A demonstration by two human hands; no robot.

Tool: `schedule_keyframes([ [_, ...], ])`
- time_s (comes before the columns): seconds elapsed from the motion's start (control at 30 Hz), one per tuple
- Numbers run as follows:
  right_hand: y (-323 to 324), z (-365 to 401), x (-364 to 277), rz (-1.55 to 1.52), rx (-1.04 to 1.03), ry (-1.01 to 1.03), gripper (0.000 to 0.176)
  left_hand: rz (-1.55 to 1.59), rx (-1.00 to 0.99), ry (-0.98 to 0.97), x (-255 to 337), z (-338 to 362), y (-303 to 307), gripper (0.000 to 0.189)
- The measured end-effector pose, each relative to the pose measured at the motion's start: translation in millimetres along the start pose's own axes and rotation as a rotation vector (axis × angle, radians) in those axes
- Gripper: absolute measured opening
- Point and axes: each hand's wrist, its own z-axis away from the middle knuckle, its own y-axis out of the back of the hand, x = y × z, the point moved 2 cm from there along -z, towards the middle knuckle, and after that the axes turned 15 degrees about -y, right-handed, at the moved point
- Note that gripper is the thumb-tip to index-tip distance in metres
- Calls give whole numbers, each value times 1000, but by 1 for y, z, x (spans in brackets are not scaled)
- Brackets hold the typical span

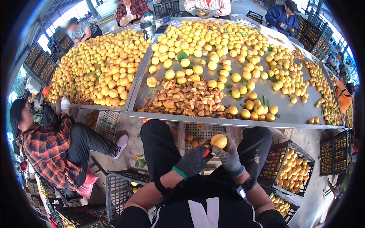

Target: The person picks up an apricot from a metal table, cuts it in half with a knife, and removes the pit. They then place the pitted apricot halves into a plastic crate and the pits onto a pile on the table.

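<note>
My left hand (191, 161), in a dark grey glove with a green cuff, is closed on a small red-handled knife (207, 152). Its blade is hard to make out against the fruit. Beside it, my right hand (229, 159), in a lighter grey glove, grips a yellow-orange persimmon (219, 141). Both hands meet between my knees, below the table's near edge. Under them is a plastic crate (203, 131) with a few orange fruits in it. On the metal table (243, 121) ahead lie a heap of brown-orange trimmings (186, 98) and many loose persimmons (258, 109).
A second table to the left bears a large fruit heap (114, 78). Fruit-filled black crates (294, 167) stand at my right, another crate (123, 193) at my left. A person in a plaid shirt (49, 152) sits on the left; several others sit around the tables.
</note>
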Motion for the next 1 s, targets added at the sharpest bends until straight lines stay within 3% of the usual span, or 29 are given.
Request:
schedule_keyframes([
  [0.03, -4, 2, 4, 0, 4, -2, 39, 5, 34, -49, 0, 1, -6, 32],
  [0.1, -13, 6, 19, -528, -68, -195, 41, -5, 47, -12, 0, 7, -19, 32],
  [0.2, -18, 0, 19, -645, -163, -243, 41, -71, 37, 77, 1, 4, -13, 30],
  [0.23, -14, -4, 14, -515, -158, -112, 42, -117, 11, 132, 3, 3, -7, 28],
  [0.37, -8, 0, 10, -343, -18, -72, 38, -190, 17, 71, 2, 2, -8, 21],
  [0.4, -11, 0, 11, -343, -14, -76, 38, -229, 11, 81, -2, 3, -11, 20],
  [0.47, -18, 0, 16, -710, -69, -172, 36, -264, 3, 99, -8, 9, -16, 19],
  [0.5, -17, -3, 16, -471, -60, -100, 36, -259, 35, 61, -10, 6, -11, 18],
  [0.53, -17, -3, 17, -473, -61, -100, 36, -254, 65, 23, -11, 4, -7, 17],
  [0.6, -19, -6, 15, -825, -114, -302, 37, -245, 50, 51, -12, 3, -6, 17],
  [0.63, -17, -9, 17, -827, -111, -299, 37, -231, 34, 76, -12, 2, -5, 17],
  [0.7, -10, -17, 24, -518, -47, -169, 39, -190, -10, 129, -3, 4, 0, 23],
  [0.77, -2, -21, 29, -637, -36, -205, 39, -152, -55, 189, -4, 13, 6, 30],
  [0.83, 2, -22, 19, -842, 7, -324, 44, -401, -166, -165, -6, 25, 16, 36],
  [0.87, 5, -20, 18, -844, 15, -321, 44, -396, -169, -171, -5, 26, 21, 36],
  [0.93, 8, -17, 18, -861, -165, -533, 47, 89, 72, 288, 1, 16, 45, 46],
  [0.97, 4, -17, 21, -887, -101, -614, 50, 88, 74, 289, 1, 12, 48, 46],
  [1.0, -1, -15, 19, -886, -105, -614, 50, 43, 121, 145, 3, 6, 52, 51],
])
